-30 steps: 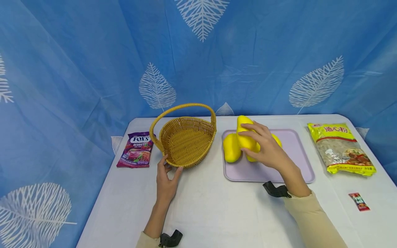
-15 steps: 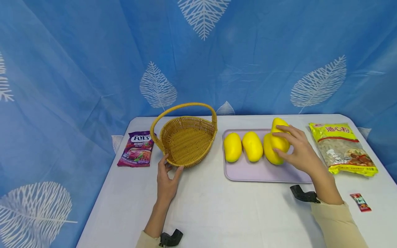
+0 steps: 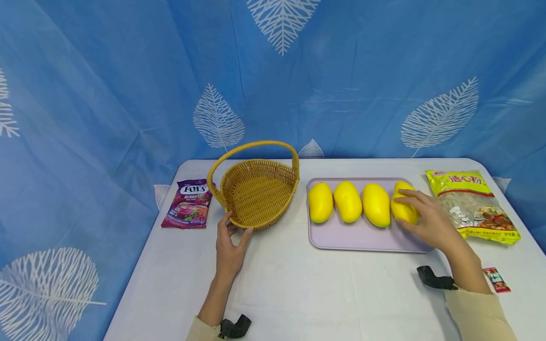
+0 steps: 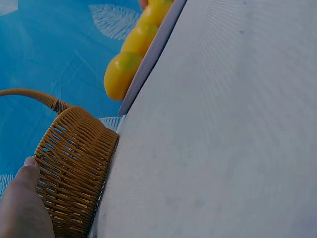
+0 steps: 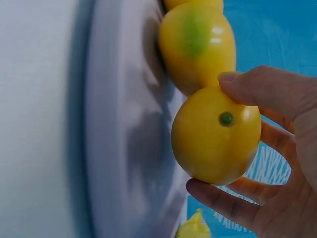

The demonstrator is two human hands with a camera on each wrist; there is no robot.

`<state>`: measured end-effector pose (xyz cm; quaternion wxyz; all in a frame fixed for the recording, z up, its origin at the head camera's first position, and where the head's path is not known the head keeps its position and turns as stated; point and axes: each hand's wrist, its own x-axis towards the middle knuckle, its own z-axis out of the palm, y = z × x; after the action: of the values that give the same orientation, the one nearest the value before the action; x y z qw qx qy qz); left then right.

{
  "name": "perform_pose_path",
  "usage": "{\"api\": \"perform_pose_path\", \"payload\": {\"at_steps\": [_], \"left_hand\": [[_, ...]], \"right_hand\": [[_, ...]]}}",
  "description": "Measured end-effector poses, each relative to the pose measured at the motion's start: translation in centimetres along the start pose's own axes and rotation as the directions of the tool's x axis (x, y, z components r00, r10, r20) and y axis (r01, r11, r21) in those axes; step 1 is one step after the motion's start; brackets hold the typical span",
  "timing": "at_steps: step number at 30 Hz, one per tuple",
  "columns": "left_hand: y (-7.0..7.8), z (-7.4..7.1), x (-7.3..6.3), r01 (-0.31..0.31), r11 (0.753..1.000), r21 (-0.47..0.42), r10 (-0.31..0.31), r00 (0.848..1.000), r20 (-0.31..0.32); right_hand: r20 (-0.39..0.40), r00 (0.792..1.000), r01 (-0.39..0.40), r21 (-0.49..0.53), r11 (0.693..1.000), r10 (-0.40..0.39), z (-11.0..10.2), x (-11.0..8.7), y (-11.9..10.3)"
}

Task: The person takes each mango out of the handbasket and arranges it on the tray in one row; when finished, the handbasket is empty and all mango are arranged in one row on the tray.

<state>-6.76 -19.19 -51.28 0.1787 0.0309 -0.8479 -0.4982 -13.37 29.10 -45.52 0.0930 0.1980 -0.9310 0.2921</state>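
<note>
At the right end of the lilac tray (image 3: 367,239), my right hand (image 3: 431,220) holds a yellow mango (image 3: 406,211) between thumb and fingers. In the right wrist view the mango (image 5: 215,141) shows its green stem end, and it sits close beside another mango (image 5: 198,49). Three more mangoes, the nearest (image 3: 376,205) among them, lie in a row to the left on the tray. My left hand (image 3: 230,251) grips the near left edge of the wicker basket (image 3: 258,194), its thumb (image 4: 27,173) against the rim. Nothing lies in the basket.
A purple candy bag (image 3: 186,203) lies left of the basket. A yellow pasta bag (image 3: 473,203) lies right of the tray, partly behind my right hand. A small red packet (image 3: 496,279) is near my right forearm. A blue leaf-print curtain (image 3: 341,94) hangs behind the table.
My right hand has carried the mango rightward past the others and lowered it at the row's right end, where it still holds it. The left hand has stayed at the basket.
</note>
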Motion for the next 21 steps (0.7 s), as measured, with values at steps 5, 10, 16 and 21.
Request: {"api": "perform_pose_path", "payload": {"at_steps": [5, 10, 16, 21], "left_hand": [[-0.08, 0.01, -0.01, 0.003, 1.0, 0.003, -0.003, 1.0, 0.001], [-0.05, 0.01, -0.05, 0.005, 1.0, 0.001, -0.005, 1.0, 0.004], [-0.04, 0.0, -0.04, 0.007, 1.0, -0.002, -0.007, 1.0, 0.008], [-0.08, 0.01, -0.01, 0.0, 1.0, -0.002, 0.0, 1.0, 0.006]], "right_hand": [[0.022, 1.0, 0.004, 0.011, 1.0, -0.004, 0.51, -0.36, 0.41], [0.053, 0.998, -0.033, 0.021, 0.999, 0.032, 0.59, -0.65, 0.25], [0.076, 0.997, -0.027, 0.037, 0.999, 0.024, 0.64, -0.91, 0.3], [0.075, 0.997, -0.009, 0.044, 0.999, 0.006, 0.8, -1.06, 0.42]]}}
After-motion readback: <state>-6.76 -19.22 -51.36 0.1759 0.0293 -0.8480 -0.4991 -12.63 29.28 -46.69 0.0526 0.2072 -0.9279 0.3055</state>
